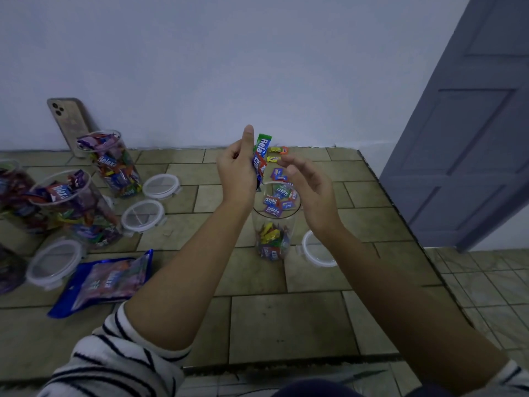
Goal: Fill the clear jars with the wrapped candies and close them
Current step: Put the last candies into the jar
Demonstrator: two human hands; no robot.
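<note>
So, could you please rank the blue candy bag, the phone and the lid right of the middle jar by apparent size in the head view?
1. Blue candy bag, largest.
2. Phone.
3. Lid, partly hidden by an arm; unsure against the phone.

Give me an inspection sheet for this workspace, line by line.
Surface: tiled platform against a pale wall.
Job's things: open jar partly filled, candies falling in; its lid beside it; two filled jars unlidded at left; three loose lids; blue candy bag.
Clutter: phone leaning on the wall.
Grips: left hand holds wrapped candies; right hand open, empty.
Cables: nothing seen.
Surroundings: grey door at right.
</note>
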